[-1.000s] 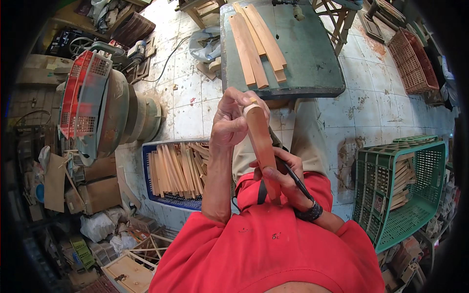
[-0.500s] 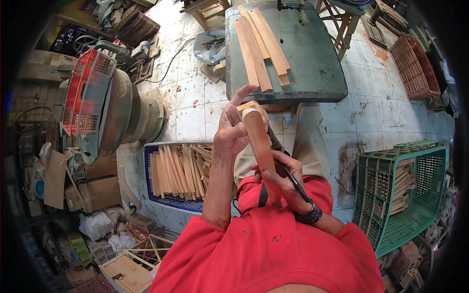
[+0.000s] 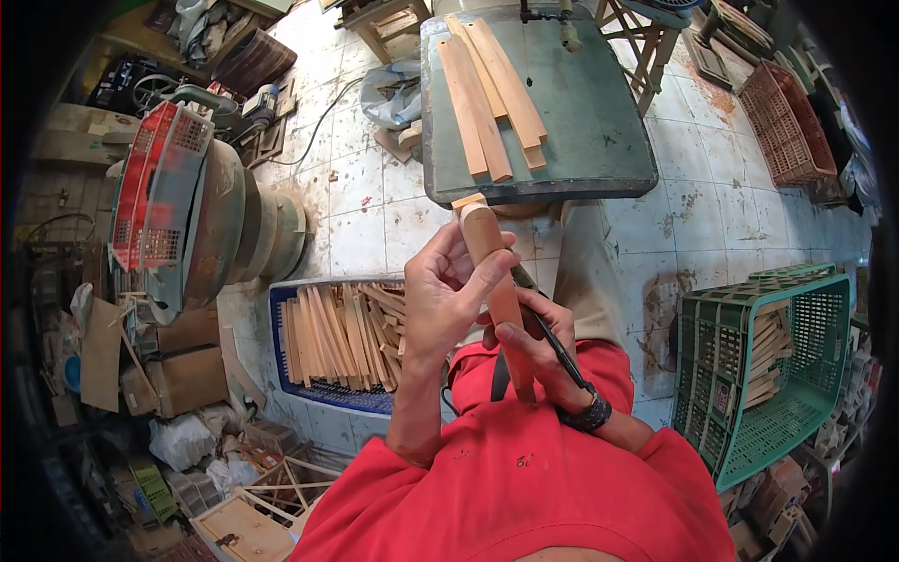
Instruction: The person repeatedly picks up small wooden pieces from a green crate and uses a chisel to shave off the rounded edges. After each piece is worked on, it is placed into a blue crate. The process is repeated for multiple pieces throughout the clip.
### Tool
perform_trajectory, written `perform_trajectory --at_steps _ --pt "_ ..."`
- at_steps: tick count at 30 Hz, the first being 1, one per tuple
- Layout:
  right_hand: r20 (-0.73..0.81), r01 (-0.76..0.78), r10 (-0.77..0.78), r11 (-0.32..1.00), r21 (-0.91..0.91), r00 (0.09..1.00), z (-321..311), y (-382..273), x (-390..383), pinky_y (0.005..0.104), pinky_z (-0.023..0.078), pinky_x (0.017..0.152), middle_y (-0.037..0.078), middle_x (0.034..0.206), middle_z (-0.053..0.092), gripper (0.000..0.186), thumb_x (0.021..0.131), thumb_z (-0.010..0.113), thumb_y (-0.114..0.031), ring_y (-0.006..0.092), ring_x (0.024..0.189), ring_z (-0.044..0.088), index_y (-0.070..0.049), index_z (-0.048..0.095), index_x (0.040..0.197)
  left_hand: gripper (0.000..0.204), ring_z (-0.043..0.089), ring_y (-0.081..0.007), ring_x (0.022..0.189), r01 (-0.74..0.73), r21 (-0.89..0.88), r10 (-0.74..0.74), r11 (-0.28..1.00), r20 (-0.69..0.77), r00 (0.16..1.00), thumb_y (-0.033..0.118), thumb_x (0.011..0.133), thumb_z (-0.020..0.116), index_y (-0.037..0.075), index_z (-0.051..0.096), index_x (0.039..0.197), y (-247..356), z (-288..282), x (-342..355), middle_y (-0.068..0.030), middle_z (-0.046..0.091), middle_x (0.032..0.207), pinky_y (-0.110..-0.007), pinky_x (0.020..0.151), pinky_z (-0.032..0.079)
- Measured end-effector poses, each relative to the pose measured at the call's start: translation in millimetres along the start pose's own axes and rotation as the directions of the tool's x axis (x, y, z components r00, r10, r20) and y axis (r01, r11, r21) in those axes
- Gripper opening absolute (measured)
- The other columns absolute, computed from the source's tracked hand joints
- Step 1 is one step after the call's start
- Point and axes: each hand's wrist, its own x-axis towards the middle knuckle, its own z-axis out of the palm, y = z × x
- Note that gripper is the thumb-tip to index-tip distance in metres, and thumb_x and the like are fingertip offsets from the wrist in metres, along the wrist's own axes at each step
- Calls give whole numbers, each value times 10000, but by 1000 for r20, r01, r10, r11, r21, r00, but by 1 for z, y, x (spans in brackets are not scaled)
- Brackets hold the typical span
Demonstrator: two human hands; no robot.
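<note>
A reddish wooden bar [image 3: 506, 309] stands lengthwise over my lap, a pale rounded section and small light strip at its upper end. My left hand [image 3: 454, 290] grips its upper-middle part, thumb pressed across the face. Lower down, my right hand [image 3: 543, 347] is closed on the same bar and also holds a slim black object [image 3: 560, 351], partly hidden. Beyond them, several light boards [image 3: 478, 103] lie on a dark green tabletop [image 3: 599, 140].
A blue crate [image 3: 281, 347] of wooden slats sits at lower left, a green crate [image 3: 796, 393] with slats at right. A machine with red mesh [image 3: 154, 187] stands left. A red basket [image 3: 782, 122] is at upper right; clutter fills the left edge.
My left hand has slid down from the bar's upper end; its raised index finger is now curled and its thumb lies across the bar. My right hand stays on the lower part.
</note>
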Motion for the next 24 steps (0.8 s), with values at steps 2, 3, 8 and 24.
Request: perform_trajectory --at_steps 2,3,8,24 --pt "23 -9 9 999 -32 1000 0 -1 -1 266 512 826 109 1042 684 417 897 688 -137 127 874 650 41 540 1243 401 699 -224 899 13 -9 -13 1000 13 1000 82 881 685 -69 528 1217 1 -2 -2 -176 678 1066 -333 809 569" --pt "48 -17 20 998 -63 999 -2 -2 -1 273 512 837 120 1075 676 432 904 676 -130 134 890 651 38 518 1270 410 698 -222 896 17 -13 -17 1000 20 1000 89 878 690 -70 526 1218 1 -3 -2 -175 679 1060 -331 808 568" --pt "-46 290 -293 955 -66 955 -13 -13 11 322 492 934 186 1305 551 621 950 601 -110 191 998 636 -7 263 1460 388 699 -225 877 -16 -69 18 997 29 999 72 881 675 -68 525 1210 2 -6 -6 -162 685 1020 -325 802 562" --pt "268 646 -593 633 -427 759 1 -102 65 259 524 662 111 888 703 136 914 641 -80 148 759 671 41 685 958 394 672 -164 920 -18 -141 33 990 110 993 -30 880 662 -79 502 1236 5 -5 -8 -145 672 1040 -283 825 557"
